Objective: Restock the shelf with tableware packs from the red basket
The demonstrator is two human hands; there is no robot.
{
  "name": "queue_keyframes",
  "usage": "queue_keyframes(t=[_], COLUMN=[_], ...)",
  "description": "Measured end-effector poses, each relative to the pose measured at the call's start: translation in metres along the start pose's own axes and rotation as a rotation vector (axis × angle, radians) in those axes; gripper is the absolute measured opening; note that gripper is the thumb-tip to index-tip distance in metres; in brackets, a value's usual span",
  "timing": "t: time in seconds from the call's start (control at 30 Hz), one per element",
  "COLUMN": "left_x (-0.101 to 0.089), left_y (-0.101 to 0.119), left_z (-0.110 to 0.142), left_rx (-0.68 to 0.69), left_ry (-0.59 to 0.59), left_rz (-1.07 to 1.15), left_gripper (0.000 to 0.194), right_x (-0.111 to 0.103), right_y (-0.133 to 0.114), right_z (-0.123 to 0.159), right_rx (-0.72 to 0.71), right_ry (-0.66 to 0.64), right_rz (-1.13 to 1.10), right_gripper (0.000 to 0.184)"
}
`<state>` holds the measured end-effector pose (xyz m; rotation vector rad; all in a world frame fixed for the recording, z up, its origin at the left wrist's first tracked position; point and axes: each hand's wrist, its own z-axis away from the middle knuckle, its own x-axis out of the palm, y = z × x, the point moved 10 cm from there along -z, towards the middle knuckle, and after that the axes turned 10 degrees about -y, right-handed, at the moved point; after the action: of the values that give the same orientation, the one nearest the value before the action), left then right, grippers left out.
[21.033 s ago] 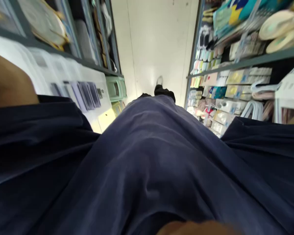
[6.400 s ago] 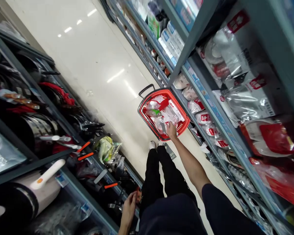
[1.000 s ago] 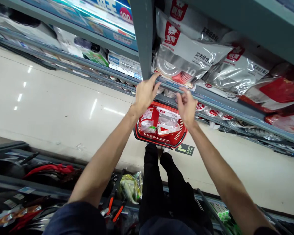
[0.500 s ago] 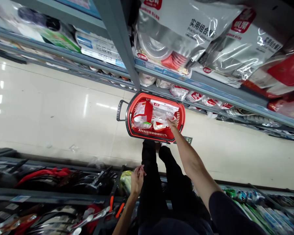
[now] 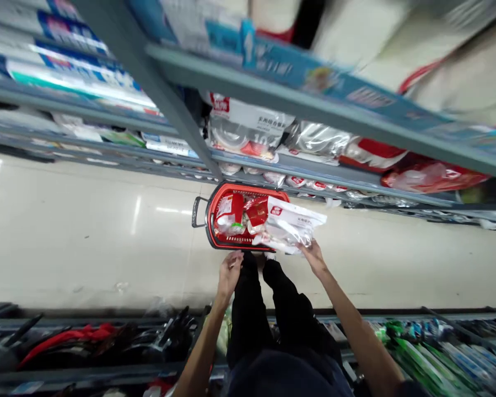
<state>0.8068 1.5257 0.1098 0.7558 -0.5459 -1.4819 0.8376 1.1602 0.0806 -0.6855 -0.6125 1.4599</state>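
A red shopping basket [image 5: 210, 220] with a grey handle stands on the floor in front of my feet, filled with clear and red packets. My right hand [image 5: 313, 253] grips the near edge of a large clear packet with a red label [image 5: 289, 223], lifted partly out over the basket's right side. My left hand [image 5: 230, 271] hangs with loosely curled fingers just in front of the basket's near rim, holding nothing that I can see.
Grey shelves [image 5: 297, 102] ahead carry silver and red packets [image 5: 248, 127] and blue boxes. A shelf behind my legs holds pans and utensils [image 5: 78, 336]. The pale glossy aisle floor [image 5: 66, 231] runs left and right.
My right hand, which reached into the basket, has pulled a large clear packet up and to the right. My left hand rose from my side toward the basket. The view tilted upward.
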Motion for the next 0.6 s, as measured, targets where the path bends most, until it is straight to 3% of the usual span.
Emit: queue_keyframes(t=[0.07,0.13,0.2,0.27,0.37,0.47,0.6], left_x=[0.025,0.062,0.105,0.139,0.163,0.178,0.203], left_y=[0.035,0.068,0.097,0.119,0.142,0.160,0.184], left_z=[0.001,0.015,0.041,0.069,0.099,0.126,0.176], left_rx=[0.018,0.026,0.046,0.078,0.148,0.229,0.279], left_ry=[-0.080,-0.263,-0.480,-0.596,-0.509,-0.416,-0.469], left_rz=[0.000,0.032,0.078,0.084,0.053,0.074,0.088], left_gripper=[0.082,0.088,0.087,0.085,0.086,0.080,0.073], right_x=[-0.031,-0.052,-0.070,-0.088,-0.110,-0.128,-0.158], right_y=[-0.014,-0.031,-0.049,-0.062,-0.075,-0.091,-0.108], right_z=[0.056,0.099,0.126,0.140,0.150,0.171,0.205], right_rx=[-0.016,-0.075,-0.160,-0.223,-0.260,-0.347,-0.394], right_ry=[-0.055,-0.145,-0.189,-0.166,-0.131,-0.181,-0.222], right_rz=[-0.028,-0.024,0.002,0.055,0.115,0.076,-0.077], right_gripper=[0.055,0.053,0.056,0.064,0.070,0.065,0.056])
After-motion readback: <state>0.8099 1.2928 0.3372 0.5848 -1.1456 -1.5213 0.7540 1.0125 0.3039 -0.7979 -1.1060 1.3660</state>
